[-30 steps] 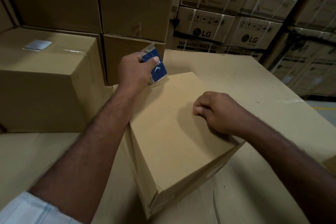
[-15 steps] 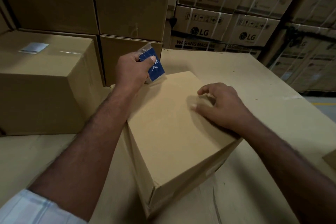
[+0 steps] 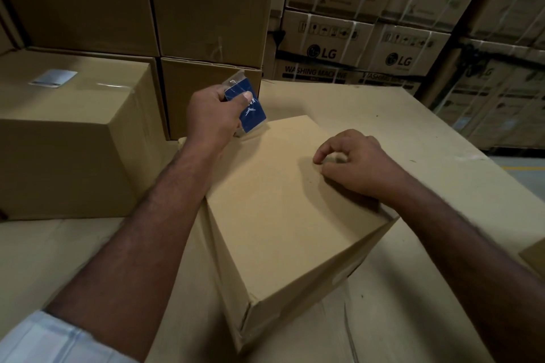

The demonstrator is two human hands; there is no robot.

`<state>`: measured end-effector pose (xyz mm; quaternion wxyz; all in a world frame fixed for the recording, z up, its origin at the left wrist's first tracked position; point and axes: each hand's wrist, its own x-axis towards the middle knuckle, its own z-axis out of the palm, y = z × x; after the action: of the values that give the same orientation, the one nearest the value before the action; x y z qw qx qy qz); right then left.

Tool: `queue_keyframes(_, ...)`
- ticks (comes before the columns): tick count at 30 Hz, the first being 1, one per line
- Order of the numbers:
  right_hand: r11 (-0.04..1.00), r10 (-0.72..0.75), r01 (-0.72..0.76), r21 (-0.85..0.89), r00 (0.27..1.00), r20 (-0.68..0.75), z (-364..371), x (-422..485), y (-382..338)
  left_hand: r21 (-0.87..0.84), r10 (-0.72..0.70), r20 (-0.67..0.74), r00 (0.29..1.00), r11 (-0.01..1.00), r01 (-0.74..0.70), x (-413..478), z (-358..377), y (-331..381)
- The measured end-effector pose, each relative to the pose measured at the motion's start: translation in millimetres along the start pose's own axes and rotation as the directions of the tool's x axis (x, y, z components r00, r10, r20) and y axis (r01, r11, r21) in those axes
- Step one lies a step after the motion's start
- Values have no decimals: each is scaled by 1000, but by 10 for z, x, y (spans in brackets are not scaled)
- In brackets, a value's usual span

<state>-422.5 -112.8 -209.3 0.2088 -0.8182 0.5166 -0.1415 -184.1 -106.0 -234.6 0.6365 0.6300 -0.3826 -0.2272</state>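
Observation:
A plain brown cardboard box [image 3: 283, 209] lies in front of me on a large flat cardboard surface [image 3: 413, 132], one corner pointing toward me. My left hand [image 3: 211, 116] grips a small blue packet in clear wrap [image 3: 252, 112] at the box's far left corner, thumb pressed on its face. My right hand [image 3: 358, 163] rests on the box's top near its right edge, fingers loosely curled with the thumb and forefinger close together. Nothing is visible between those fingers.
A bigger closed carton with a white label [image 3: 53, 78] stands at the left. Stacked brown cartons [image 3: 206, 9] rise behind it. Strapped LG washing-machine boxes [image 3: 327, 47] fill the back right. A strip of floor with a yellow line [image 3: 525, 168] shows at the right.
My right hand went from a fist to spread fingers on the box top, and now its fingers are curled again with the fingertips lifted. My left hand kept hold of the blue packet.

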Motion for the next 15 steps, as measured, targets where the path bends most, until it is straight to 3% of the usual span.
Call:
queue_keyframes(5, 998, 38, -34, -56, 998, 54, 67, -34, 11, -34, -1, 7, 1000, 999, 2, -16, 0, 13)
queue_keyframes(9, 999, 29, -29, 33, 1000, 6, 56, -25, 47, -30, -9, 8, 1000, 1000, 9, -14, -9, 19)
queue_keyframes(15, 994, -107, 106, 25, 994, 4, 130, -113, 111, -13, -10, -3, 1000, 1000, 10, -22, -10, 15)
